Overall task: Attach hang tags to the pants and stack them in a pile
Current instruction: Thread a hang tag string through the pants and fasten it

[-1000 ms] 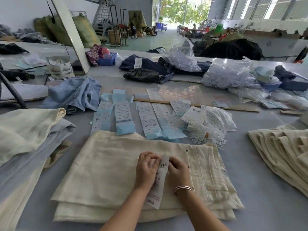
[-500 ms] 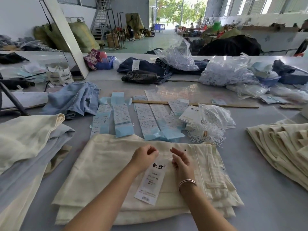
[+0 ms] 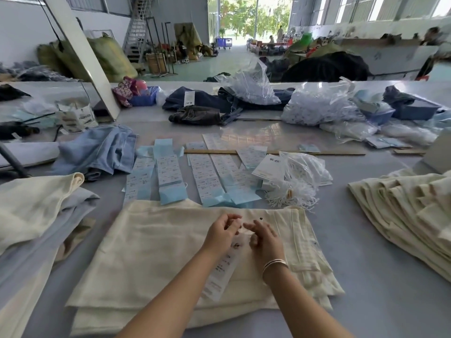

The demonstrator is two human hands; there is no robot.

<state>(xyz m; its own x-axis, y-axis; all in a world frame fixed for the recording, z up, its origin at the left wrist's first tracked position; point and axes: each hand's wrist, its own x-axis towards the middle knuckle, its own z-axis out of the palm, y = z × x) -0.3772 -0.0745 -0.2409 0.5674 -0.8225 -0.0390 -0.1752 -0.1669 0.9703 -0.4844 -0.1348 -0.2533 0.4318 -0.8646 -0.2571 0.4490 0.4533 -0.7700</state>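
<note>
At the near edge of the grey worktop (image 3: 380, 276) lies a folded pair of cream pants (image 3: 151, 252), waistband turned to the right so that the button and belt loops sit within easy reach. Both hands hover close together over that waistband, above the top end of a long white hang tag (image 3: 220, 272) that lies flat on the fabric. The left hand (image 3: 220, 234) has its fingers loosely curled and the right hand (image 3: 264, 237) has its fingers bent toward it. They look to be working a thin loop or cord at the tag's top, but motion blur hides whether either hand actually pinches anything, so I cannot tell.

Supplies sit just beyond the pants, probably so each can be taken without leaning. Strips of printed size stickers on pale blue backing (image 3: 168, 172) are fanned out in rows. A small stack of blank hang tags (image 3: 269, 167) lies beside a bundle of white string loops (image 3: 291, 193). To the right, well apart, is a stepped pile of cream pants (image 3: 402, 208), which I judge to be the finished stack. More folded garments (image 3: 31, 211) wait on the left.

As for writing, the stacked tags show two dark brush-style characters at the top, too small to read with confidence. The print on the sticker strips and on the tag under the hands is blurred.
</note>
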